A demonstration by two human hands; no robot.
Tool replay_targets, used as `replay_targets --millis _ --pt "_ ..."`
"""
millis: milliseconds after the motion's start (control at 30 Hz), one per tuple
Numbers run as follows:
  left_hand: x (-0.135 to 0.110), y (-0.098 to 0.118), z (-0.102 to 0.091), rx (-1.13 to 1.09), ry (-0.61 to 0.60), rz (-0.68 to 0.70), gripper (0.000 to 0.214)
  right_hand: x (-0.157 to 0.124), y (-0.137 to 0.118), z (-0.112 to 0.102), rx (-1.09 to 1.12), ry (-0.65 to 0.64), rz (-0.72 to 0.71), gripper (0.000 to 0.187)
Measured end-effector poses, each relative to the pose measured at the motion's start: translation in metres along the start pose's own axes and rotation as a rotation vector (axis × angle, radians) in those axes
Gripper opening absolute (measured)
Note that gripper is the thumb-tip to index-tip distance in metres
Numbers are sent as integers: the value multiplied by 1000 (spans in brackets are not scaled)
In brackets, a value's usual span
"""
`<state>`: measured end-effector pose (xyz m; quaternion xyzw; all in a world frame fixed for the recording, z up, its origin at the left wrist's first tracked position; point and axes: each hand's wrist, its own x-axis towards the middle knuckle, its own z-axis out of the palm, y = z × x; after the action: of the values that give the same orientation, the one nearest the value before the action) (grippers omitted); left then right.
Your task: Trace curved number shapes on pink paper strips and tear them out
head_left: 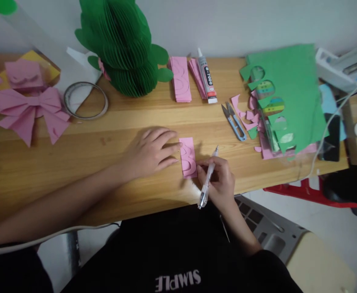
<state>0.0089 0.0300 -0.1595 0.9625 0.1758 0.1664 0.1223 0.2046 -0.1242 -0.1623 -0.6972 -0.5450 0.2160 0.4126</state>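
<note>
A small pink paper strip (188, 158) with a curved, 3-like shape on it lies on the wooden table (105, 142). My left hand (154, 152) rests flat to its left, fingers spread, with a fingertip at the strip's upper left edge. A clear pen (208, 179) is gripped in my right hand (219, 179), its tip pointing up and away from the paper. The thumb and a finger of that hand are at the strip's lower right edge; whether they pinch it I cannot tell.
Behind stand a green honeycomb paper piece (123, 49), stacked pink strips (181, 79) and a glue tube (207, 77). Blue thread snips (235, 122) and pink scraps (250, 116) lie right, beside green sheets (297, 93). Tape roll (105, 108) and pink paper bow (33, 108) are left.
</note>
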Motion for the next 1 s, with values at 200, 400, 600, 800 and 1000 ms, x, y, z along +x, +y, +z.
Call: replay_targets --millis 200,400,600,800,1000 --pt "1 1 -1 23 19 13 31 -3 2 -4 2 -28 -184 32" --pt "1 1 0 -2 -9 -24 29 4 -5 -7 -137 -180 -387 33" --pt "1 1 0 27 18 7 29 2 -5 -4 -220 -194 -440 32" --pt "1 1 1 46 61 31 30 2 -2 -5 -248 -200 -461 33" --pt "1 2 0 -17 18 -25 28 3 -2 -3 -295 -184 -509 34"
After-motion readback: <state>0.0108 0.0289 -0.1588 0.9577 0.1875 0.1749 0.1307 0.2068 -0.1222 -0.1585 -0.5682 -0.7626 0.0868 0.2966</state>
